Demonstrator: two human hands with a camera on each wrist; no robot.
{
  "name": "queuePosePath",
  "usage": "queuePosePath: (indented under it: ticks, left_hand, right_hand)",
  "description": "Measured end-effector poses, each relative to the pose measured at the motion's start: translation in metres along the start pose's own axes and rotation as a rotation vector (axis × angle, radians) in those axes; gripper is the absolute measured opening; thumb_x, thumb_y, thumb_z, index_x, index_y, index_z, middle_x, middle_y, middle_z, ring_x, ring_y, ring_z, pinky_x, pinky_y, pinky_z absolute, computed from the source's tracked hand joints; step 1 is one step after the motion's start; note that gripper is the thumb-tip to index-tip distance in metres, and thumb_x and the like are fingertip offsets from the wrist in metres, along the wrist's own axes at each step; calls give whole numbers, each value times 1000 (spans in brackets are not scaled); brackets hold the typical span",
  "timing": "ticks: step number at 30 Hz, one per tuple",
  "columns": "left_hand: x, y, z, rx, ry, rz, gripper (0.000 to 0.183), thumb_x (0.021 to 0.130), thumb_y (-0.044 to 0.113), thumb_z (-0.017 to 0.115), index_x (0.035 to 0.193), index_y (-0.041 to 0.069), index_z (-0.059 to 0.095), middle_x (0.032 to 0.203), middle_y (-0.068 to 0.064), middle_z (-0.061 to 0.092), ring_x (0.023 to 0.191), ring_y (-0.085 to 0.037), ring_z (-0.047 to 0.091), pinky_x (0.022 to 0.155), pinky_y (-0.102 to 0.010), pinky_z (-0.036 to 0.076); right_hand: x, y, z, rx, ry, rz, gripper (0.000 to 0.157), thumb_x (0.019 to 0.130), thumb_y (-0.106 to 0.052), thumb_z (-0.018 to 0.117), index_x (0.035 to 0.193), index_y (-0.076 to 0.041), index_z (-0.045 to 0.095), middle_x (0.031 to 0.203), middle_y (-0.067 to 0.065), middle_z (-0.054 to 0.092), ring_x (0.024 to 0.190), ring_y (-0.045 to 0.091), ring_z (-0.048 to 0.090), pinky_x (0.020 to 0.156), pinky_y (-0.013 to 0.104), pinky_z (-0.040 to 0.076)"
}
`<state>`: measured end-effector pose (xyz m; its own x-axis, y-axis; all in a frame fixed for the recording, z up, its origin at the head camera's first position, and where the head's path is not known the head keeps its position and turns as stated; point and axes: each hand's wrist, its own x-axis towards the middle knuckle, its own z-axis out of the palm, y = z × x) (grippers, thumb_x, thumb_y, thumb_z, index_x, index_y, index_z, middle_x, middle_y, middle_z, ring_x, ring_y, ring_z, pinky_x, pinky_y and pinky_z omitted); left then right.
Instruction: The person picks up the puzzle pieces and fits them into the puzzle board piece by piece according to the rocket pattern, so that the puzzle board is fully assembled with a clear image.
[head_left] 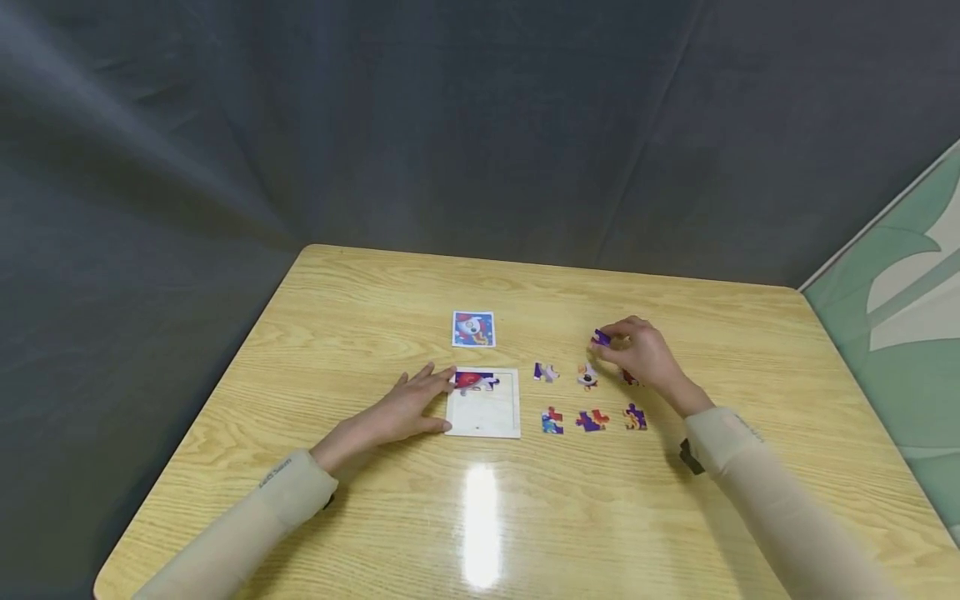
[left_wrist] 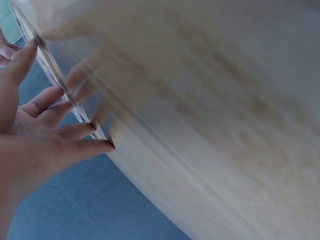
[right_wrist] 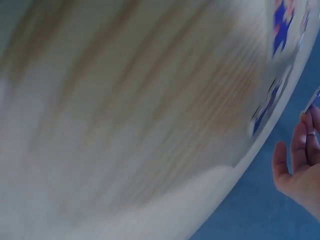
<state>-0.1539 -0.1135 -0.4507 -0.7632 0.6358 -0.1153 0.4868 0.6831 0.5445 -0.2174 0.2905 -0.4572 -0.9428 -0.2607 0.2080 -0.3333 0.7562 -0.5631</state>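
My left hand (head_left: 405,410) rests at the left edge of a square, pale puzzle tray (head_left: 483,418), its fingers spread and fairly straight. In the left wrist view the left fingertips (left_wrist: 102,145) touch the table and the tray's edge. Joined puzzle pieces (head_left: 469,381), purple, red and white, lie in the tray's upper left. Over to the right, my right hand (head_left: 647,360) pinches a purple puzzle piece (head_left: 601,337) between thumb and fingers, raised above the table. Under that hand a dark piece (head_left: 630,377) is partly hidden.
Loose pieces lie right of the tray: a white-and-purple piece (head_left: 546,372), a piece with an eye (head_left: 587,376), a blue-and-red piece (head_left: 552,420), a purple-and-red piece (head_left: 593,420) and a purple-and-orange piece (head_left: 635,417). A picture card (head_left: 473,329) lies behind the tray on the wooden table (head_left: 375,292).
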Motion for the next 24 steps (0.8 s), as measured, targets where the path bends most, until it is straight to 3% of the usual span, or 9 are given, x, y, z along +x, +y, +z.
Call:
queuePosePath:
  ticks: [4, 16, 24]
  left_hand:
    - [0, -1, 0, 3, -1, 3, 53, 90, 27, 69, 133, 5, 50, 157, -12, 25, 144, -41, 13, 110, -69, 8]
    - [0, -2, -1, 3, -1, -2, 55, 89, 29, 69, 135, 5, 49, 157, -10, 25, 144, -40, 11, 110, -69, 8]
    - [0, -2, 0, 3, -5, -3, 54, 89, 29, 69, 135, 6, 49, 157, -10, 26, 145, -39, 11, 110, -68, 8]
  right_hand:
    - [2, -11, 8, 57, -14, 42, 38, 85, -22, 75, 110, 5, 68, 101, 14, 62, 96, 33, 56, 80, 48, 50]
    - [6, -47, 30, 72, -24, -90, 36, 81, -15, 77, 111, 4, 68, 104, 16, 63, 97, 34, 57, 81, 49, 51]
    - [8, -72, 45, 54, -61, -110, 38, 79, -20, 80, 110, 0, 70, 105, 11, 64, 98, 27, 55, 82, 42, 51]
